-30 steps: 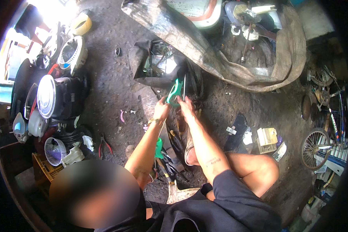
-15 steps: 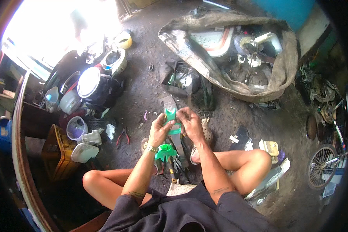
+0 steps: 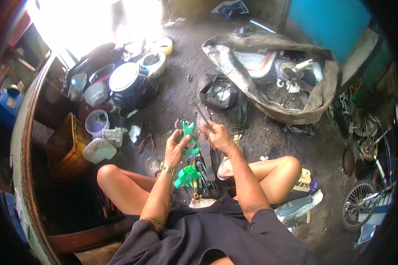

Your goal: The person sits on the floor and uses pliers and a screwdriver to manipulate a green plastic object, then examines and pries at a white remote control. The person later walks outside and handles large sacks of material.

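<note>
Mid-frame, left hand (image 3: pixel 174 149) pinches a forked green plastic piece (image 3: pixel 188 128), seemingly steadying it. Right hand (image 3: pixel 221 139) clasps a slim dark rod (image 3: pixel 202 115)

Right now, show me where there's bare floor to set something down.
Mostly bare floor lies between the pliers and the black bag; another patch lies between the sack, right knee and bicycle wheel. Crowded: between the legs, with a green part and tools, and at left around the tubs and yellow crate.
</note>
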Demonstrator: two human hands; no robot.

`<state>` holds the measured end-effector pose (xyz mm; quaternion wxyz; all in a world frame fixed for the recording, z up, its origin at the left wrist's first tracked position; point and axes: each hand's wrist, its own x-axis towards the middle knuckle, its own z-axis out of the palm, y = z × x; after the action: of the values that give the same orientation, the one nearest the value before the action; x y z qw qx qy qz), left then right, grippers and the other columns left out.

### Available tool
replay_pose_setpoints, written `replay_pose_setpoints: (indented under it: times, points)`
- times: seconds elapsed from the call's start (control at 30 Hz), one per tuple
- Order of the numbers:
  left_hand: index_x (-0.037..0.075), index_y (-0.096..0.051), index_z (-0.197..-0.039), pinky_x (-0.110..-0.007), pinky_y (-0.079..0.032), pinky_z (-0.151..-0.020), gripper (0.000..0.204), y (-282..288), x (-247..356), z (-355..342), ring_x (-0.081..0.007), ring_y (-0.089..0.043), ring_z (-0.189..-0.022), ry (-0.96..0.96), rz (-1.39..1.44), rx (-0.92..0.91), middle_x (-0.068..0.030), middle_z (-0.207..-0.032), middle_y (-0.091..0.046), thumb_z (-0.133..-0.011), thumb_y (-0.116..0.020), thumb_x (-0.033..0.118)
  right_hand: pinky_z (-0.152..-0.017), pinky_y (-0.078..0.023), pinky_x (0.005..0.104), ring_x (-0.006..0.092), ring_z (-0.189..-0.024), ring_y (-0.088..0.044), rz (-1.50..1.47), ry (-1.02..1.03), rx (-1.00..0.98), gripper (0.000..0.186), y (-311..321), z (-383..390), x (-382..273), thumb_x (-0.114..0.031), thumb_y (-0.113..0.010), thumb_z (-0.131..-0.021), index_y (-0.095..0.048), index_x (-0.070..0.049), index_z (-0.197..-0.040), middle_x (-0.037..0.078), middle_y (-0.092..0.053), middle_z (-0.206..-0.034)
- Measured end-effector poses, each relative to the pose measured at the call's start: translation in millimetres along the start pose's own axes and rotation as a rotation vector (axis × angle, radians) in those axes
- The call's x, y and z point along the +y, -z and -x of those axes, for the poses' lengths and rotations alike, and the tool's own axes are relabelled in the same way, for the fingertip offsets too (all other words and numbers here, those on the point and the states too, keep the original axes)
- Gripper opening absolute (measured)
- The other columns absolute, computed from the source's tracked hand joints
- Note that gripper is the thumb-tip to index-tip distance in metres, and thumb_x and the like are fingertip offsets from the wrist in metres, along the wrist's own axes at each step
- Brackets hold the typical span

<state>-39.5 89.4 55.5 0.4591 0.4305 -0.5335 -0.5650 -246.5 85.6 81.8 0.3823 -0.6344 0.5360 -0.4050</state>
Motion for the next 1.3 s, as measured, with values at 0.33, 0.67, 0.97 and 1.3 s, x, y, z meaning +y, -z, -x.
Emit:
replay_pose_setpoints:
  times: [0.33, 0.67, 0.97, 1.3]
  points:
    - [0.009, -0.062, -0.102, -0.024, -0.045, -0.069, 0.014, 46.4, -32.4, -6.7, -0.0064, -0.056, -0.078, 0.013, 0.118, 0.191, -0.0030, -0.101, -0.073, -0.099, -0.062, 0.022, -0.038, -0.038, 0.0243, 0.0099, -0.043, -0.051, -0.658, -0.498, -0.213, 0.028, -14.4, 4.6, 71.9, -0.033, -0.053, -0.103, -0.056, -0.009, -0.090, 0.001, -0.057, -0.070]
    - [0.010, -0.062, -0.103, -0.024, -0.039, -0.069, 0.017, 71.3, -37.3, -16.8, -0.0066, -0.054, -0.077, 0.004, 0.259, 0.293, -0.0033, -0.099, -0.072, -0.099, -0.060, 0.027, -0.037, -0.043, 0.0310, 0.0147, -0.041, -0.054, 0.122, -0.594, -0.002, 0.067, 41.3, -124.2, 68.7, -0.064, -0.060, -0.090, -0.067, -0.002, -0.114, 0.010, -0.070, -0.079]
    - [0.001, -0.056, -0.128, -0.031, -0.053, -0.069, 0.034, 80.6, 93.0, 26.4, -0.0184, -0.067, -0.082, -0.467, 0.100, 0.435, -0.0128, -0.094, -0.068, -0.101, -0.058, 0.021, -0.034, -0.037, 0.0247, 0.0093, -0.040, -0.052, -0.636, -0.491, -0.184, 0.034, -189.1, 26.9, 122.0, -0.040, -0.056, -0.102, -0.066, -0.009, -0.111, 0.005, -0.073, -0.096]
    - [-0.010, -0.058, -0.124, -0.042, -0.049, -0.095, 0.074, 332.3, 99.0, -79.1, -0.0331, -0.066, -0.108, 0.114, -0.864, 0.946, -0.0294, -0.117, -0.065, -0.084, -0.073, 0.050, -0.035, -0.040, 0.0252, 0.0114, -0.045, -0.057, -0.286, -0.498, -0.075, 0.039, -158.8, 17.3, 144.5, -0.040, -0.051, -0.103, -0.061, -0.005, -0.116, 0.009, -0.074, -0.098]
